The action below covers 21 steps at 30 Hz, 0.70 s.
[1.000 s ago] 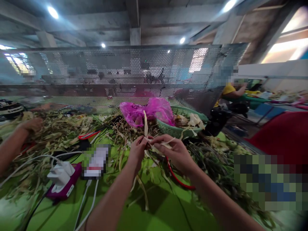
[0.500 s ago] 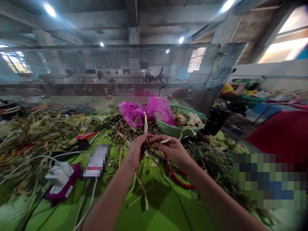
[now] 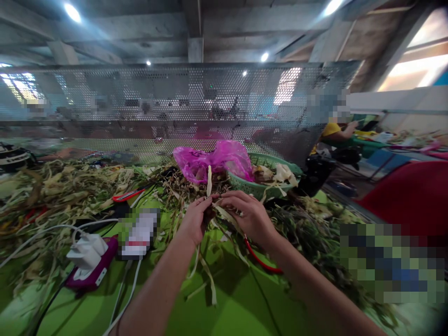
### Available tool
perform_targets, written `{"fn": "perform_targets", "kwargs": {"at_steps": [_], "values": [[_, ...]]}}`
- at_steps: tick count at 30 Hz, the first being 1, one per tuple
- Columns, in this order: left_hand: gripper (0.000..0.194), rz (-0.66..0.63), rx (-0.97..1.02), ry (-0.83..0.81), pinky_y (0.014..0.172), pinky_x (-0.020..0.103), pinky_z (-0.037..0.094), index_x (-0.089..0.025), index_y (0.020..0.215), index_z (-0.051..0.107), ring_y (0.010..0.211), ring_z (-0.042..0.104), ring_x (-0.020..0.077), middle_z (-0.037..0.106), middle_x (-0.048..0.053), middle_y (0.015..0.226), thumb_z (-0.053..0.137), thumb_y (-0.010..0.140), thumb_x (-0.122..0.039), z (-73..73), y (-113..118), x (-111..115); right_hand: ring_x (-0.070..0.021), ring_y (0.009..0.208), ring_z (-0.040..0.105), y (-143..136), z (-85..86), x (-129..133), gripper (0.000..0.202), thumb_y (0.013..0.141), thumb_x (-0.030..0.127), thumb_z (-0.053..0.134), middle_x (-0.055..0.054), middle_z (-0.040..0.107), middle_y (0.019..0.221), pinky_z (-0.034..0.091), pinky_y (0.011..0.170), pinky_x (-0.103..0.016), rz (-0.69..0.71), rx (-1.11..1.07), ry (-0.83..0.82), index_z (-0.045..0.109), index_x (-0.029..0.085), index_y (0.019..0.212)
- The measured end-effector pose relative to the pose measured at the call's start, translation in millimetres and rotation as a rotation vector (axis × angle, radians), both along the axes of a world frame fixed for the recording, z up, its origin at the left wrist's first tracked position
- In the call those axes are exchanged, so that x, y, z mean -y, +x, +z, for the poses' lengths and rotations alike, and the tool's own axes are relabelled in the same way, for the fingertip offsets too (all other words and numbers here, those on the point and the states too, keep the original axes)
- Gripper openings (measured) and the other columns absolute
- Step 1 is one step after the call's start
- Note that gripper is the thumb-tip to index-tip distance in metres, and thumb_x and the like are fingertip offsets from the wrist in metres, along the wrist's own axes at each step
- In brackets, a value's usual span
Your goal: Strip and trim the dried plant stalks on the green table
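Observation:
Over the middle of the green table (image 3: 231,308), my left hand (image 3: 195,219) pinches several pale dried husk strips. One husk strip (image 3: 209,181) stands up above its fingertips, and narrow tails (image 3: 212,284) hang below. My right hand (image 3: 250,213) meets it from the right with its fingers bent. A broader husk strip (image 3: 227,215) runs from the joined fingertips down under the right palm, closed in by those fingers. What lies between the fingertips is partly hidden.
Ahead are a pink plastic bag (image 3: 231,158) and a green basket (image 3: 245,186). Husk heaps (image 3: 87,186) lie left, darker stalks (image 3: 308,233) right. A phone (image 3: 140,233), purple power strip (image 3: 93,273) and red box cutter (image 3: 128,195) sit left. A perforated metal screen (image 3: 168,102) stands behind.
My right hand has turned palm-down, its fingers bent over the strip. That strip now slants down under the palm. The left hand keeps its pinch, and the upright strip has shifted slightly lower.

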State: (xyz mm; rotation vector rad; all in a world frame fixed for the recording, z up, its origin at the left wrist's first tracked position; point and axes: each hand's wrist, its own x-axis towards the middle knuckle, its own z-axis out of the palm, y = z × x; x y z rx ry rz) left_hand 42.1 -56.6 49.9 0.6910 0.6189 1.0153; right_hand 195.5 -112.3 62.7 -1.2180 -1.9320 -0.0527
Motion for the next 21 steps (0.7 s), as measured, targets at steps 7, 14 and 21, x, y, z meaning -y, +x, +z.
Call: {"fn": "perform_targets", "kwargs": {"at_steps": [7, 14, 21], "values": [[0.03, 0.022, 0.014, 0.073, 0.051, 0.017, 0.036, -0.012, 0.079, 0.072, 0.052, 0.044, 0.0042, 0.057, -0.001, 0.063, 0.081, 0.055, -0.028, -12.0, 3.0, -4.5, -0.0218, 0.119, 0.051, -8.2, 7.4, 10.6, 0.033, 0.085, 0.013, 0.059, 0.0, 0.054, 0.137, 0.036, 0.099, -0.04, -0.1, 0.375, 0.174, 0.065, 0.033, 0.111], [0.032, 0.078, -0.107, 0.119, 0.051, 0.02, 0.034, -0.014, 0.067, 0.065, 0.049, 0.041, 0.0055, 0.05, -0.004, 0.055, 0.08, 0.054, -0.039, -13.3, 5.9, -2.4, -0.0211, 0.127, 0.043, -12.2, 5.5, 18.3, 0.03, 0.089, 0.021, 0.058, 0.007, 0.048, 0.142, 0.022, 0.11, -0.042, -0.15, 0.495, 0.21, 0.063, 0.036, 0.115], [0.033, 0.029, -0.057, 0.124, 0.058, 0.024, 0.039, -0.013, 0.075, 0.065, 0.052, 0.046, 0.0081, 0.055, -0.002, 0.059, 0.079, 0.055, -0.036, -14.4, 6.6, -2.3, -0.0195, 0.13, 0.039, -18.2, 3.4, 22.1, 0.033, 0.09, 0.022, 0.057, 0.007, 0.041, 0.147, 0.017, 0.112, -0.042, -0.14, 0.565, 0.244, 0.06, 0.038, 0.119]]}}
